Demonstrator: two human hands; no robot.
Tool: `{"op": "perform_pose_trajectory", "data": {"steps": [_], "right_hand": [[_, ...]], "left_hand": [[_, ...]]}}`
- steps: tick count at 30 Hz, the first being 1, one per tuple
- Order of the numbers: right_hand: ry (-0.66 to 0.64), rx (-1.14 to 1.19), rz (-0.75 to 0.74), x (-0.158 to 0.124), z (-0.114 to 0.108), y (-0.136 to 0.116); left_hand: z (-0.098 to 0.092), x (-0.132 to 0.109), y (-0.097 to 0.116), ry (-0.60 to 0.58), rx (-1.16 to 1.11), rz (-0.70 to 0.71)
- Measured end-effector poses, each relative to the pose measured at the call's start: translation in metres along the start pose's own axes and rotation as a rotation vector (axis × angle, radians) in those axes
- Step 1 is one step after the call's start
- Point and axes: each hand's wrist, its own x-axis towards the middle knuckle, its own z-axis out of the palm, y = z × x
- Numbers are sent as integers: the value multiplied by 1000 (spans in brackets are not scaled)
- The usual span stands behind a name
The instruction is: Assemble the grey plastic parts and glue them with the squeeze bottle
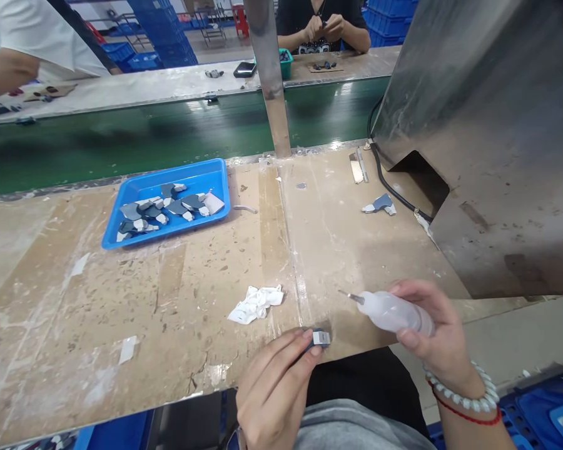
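Near the front edge of the table, my left hand (276, 381) pinches a small grey-and-white plastic part (321, 338) between its fingertips; most of the part is hidden by the fingers. My right hand (434, 322) is wrapped round a translucent squeeze bottle (394, 312) with a thin metal nozzle. The bottle is tilted, its tip pointing left, above and to the right of the held part and apart from it. A crumpled white tissue (256, 304) lies just beyond my left hand.
A blue tray (164, 239) with several grey-and-white parts stands at left. Another such part (380, 205) lies at right, near a black cable (389, 181) and a metal housing (507, 206). A metal post (269, 81) rises before the green conveyor (169, 131). Two people work across it.
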Motion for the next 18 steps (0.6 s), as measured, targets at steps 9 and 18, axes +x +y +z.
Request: {"op": "perform_pose_trajectory", "data": {"steps": [9,18], "right_hand": [[145,249,143,2,-1,-4],[207,401,88,7,23,-13]], "left_hand": [[-6,-5,-3,-93,63,51],[-1,-1,0,-53,41,65]]}}
